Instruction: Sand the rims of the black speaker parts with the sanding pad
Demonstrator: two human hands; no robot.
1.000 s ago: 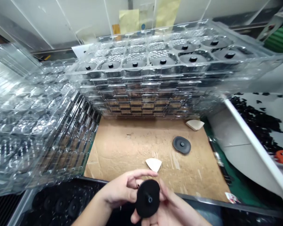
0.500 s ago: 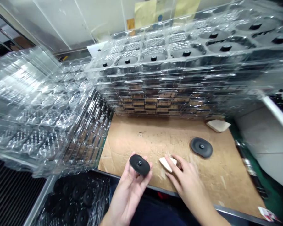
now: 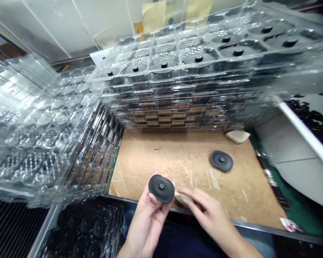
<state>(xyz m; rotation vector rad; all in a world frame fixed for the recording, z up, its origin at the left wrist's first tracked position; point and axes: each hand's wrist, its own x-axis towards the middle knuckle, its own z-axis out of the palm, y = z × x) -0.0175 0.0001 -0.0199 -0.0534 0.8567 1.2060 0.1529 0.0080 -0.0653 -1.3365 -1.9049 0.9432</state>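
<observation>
Left hand (image 3: 146,224) grips a black rubber disc (image 3: 161,188) by its rim, now turned flatter toward the viewer; half-open right hand (image 3: 208,211) has slid further over a cream wedge (image 3: 181,198) on cardboard (image 3: 193,168).

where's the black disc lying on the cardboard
In the head view, the black disc sits on the cardboard's right, below a pale wedge.
</observation>
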